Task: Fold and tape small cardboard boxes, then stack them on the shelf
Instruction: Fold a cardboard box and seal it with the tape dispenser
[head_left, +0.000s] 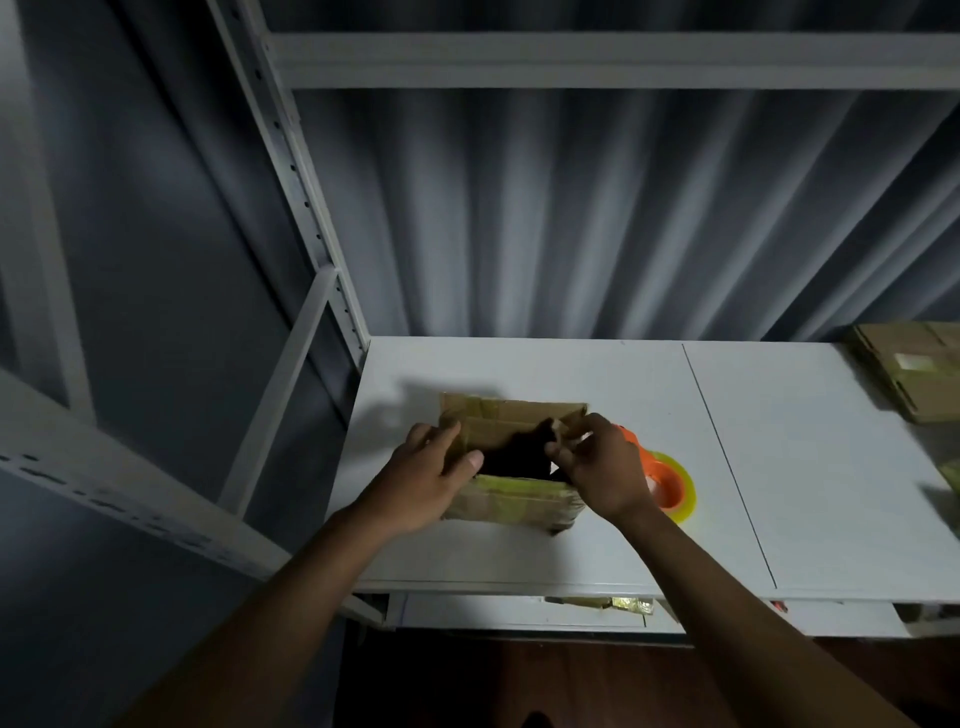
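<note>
Both forearms reach in over shelf front edge to box — open-topped, long axis left-right. L hand curled round box's left end, thumb over rim. R hand pinches right-end flap, nearer tape roll just right of box — top flaps not yet shut.

one open cardboard box, one tape roll, one flat cardboard stack, two hands
</note>
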